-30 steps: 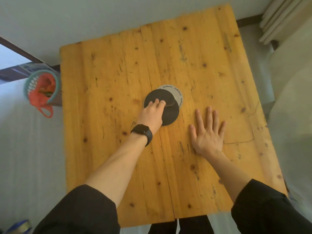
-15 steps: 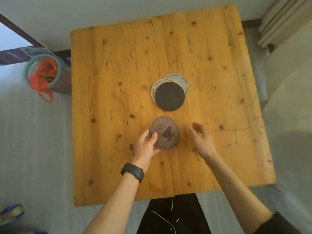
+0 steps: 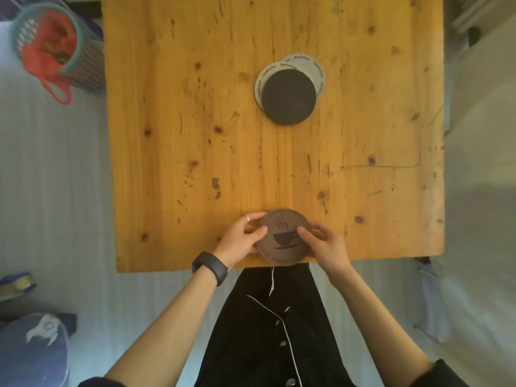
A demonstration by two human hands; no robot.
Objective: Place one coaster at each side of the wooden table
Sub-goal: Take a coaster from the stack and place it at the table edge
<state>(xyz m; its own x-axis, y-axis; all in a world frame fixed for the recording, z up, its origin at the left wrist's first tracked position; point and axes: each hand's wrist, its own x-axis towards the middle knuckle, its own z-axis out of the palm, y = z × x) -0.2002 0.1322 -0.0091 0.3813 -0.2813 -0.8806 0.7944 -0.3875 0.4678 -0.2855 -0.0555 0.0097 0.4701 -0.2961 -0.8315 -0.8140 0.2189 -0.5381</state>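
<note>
A brown round coaster [image 3: 284, 238] printed with a steaming cup sits at the near edge of the wooden table [image 3: 195, 121], slightly overhanging it. My left hand [image 3: 242, 238] grips its left rim and my right hand [image 3: 325, 245] grips its right rim. Further back, right of centre, lies a small stack of coasters [image 3: 289, 96]: a black one on top of two pale ones with lettering round their rims.
A teal mesh basket [image 3: 81, 71] with an orange bag inside stands on the floor off the table's far left corner. A blue-grey cushion [image 3: 33, 353] lies at the lower left. Pale furniture runs along the right side.
The cup-printed coaster has been drawn from mid-table to the near edge. My right hand has closed onto its right rim, joining the left. The view has shifted towards me.
</note>
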